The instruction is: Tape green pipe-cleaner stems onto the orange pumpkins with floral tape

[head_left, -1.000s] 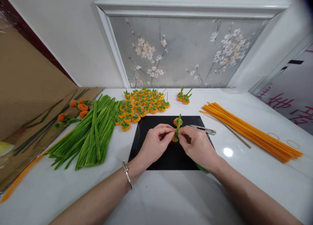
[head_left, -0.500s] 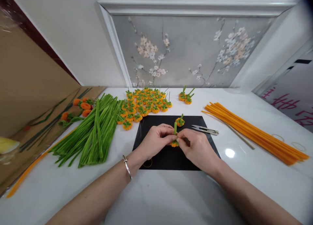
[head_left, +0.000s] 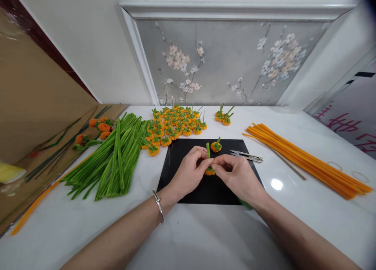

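Left fingers (head_left: 205,165) and right fingers (head_left: 221,161) pinch a green-stemmed orange pompom (head_left: 209,172) between them; silver snips (head_left: 247,156) lie to their right.

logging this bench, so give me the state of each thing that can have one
Held piece, green stem upright
Left hand, pinched at held piece
Right hand, pinched at held piece
Snips, flat, blades apart
Mat, flat, partly covered
Green strips, loosely piled
Orange strips, lying side by side

I see a mat (head_left: 216,191) on the table (head_left: 188,231), a handled flower (head_left: 209,172) over it, snippers (head_left: 249,156) across its right edge. Stems (head_left: 108,162) lie heaped left of it, strips (head_left: 305,160) right; clustered flowers (head_left: 187,131) stand behind, a pair (head_left: 226,121) to their right.
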`<state>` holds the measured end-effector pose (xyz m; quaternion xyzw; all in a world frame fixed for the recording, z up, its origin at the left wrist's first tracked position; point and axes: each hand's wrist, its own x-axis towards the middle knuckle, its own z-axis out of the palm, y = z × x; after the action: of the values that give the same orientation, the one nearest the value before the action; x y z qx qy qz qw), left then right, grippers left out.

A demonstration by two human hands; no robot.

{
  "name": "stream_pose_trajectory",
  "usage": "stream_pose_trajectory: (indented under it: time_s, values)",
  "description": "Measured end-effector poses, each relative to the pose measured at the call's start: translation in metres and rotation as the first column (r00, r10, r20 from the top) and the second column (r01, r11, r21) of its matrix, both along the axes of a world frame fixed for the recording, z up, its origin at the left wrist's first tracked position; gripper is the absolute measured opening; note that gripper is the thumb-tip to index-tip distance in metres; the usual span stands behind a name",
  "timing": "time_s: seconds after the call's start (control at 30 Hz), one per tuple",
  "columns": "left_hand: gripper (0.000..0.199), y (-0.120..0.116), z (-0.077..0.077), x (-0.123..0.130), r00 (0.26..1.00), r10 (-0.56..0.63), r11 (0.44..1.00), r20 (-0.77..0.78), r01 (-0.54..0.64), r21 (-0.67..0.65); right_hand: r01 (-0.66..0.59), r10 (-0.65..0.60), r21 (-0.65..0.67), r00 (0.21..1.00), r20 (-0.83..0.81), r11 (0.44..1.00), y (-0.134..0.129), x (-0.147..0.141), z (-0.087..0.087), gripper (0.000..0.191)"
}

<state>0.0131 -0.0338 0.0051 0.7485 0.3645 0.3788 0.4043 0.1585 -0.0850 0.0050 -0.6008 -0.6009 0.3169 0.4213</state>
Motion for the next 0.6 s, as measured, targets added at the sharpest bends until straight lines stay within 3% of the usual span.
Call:
stream_pose_trajectory:
  time_s: [0.17, 0.3, 0.47, 0.6]
  values:
    - [0.021, -0.004, -0.001, 0.001, 0.999, 0.03, 0.999, -0.019, -0.029, 0.033, -0.039, 0.039, 0.011, 0.999, 0.033, 0.999, 0.001, 0.004, 0.002, 0.019]
    - [0.021, -0.006, -0.004, 0.002, 0.999, 0.041, 0.999, -0.014, -0.042, -0.014, -0.034, 0.032, 0.009, 0.985, 0.172, 0.999, -0.002, 0.003, 0.007, 0.018]
    - [0.019, -0.011, -0.007, 0.006, 0.993, 0.115, 0.993, 0.025, -0.115, -0.016, 0.006, -0.06, 0.133, 0.91, 0.409, 0.991, -0.004, -0.008, 0.006, 0.025]
    - [0.018, -0.014, -0.005, 0.009, 0.986, 0.158, 0.987, 0.047, -0.156, -0.033, 0.05, -0.118, 0.171, 0.905, 0.409, 0.984, -0.003, -0.009, 0.003, 0.021]
